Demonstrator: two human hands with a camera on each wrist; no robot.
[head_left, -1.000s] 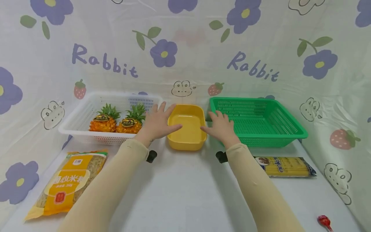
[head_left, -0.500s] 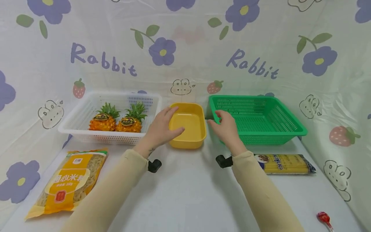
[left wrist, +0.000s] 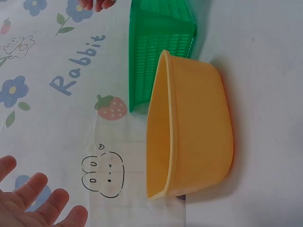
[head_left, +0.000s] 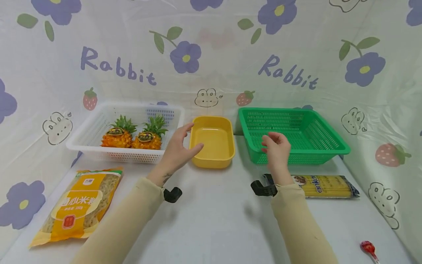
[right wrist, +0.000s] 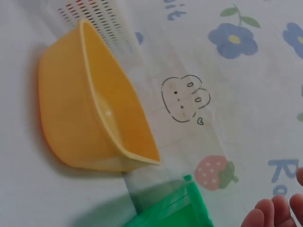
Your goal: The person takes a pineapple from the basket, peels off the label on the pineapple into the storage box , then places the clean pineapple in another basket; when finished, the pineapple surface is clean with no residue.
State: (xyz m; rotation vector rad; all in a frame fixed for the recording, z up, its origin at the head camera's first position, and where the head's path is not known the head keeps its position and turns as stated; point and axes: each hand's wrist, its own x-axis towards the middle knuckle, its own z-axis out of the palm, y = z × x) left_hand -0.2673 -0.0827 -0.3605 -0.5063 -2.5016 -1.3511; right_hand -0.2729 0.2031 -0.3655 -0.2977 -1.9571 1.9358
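A yellow tub (head_left: 213, 141) stands at the middle back of the table, and its inside looks bare. My left hand (head_left: 174, 152) hovers by the tub's left side with fingers and thumb spread, holding nothing. In the left wrist view its fingers (left wrist: 54, 203) are apart from the tub. My right hand (head_left: 278, 154) hangs above the front rim of the green basket (head_left: 296, 156), its fingers loosely bent around nothing. Only a few fingertips (right wrist: 279, 210) of it show in the right wrist view.
Two pineapples (head_left: 117, 138) sit in a white basket (head_left: 115, 153) at the left. A bag of rice noodles (head_left: 77, 209) lies in front of it. A yellow spaghetti pack (head_left: 324, 186) lies before the green basket. A red lollipop (head_left: 367, 247) lies front right.
My right hand has moved right, away from the tub to over the green basket's front, and its fingers have curled loosely. My left hand has drawn back slightly. The tub stays in place.
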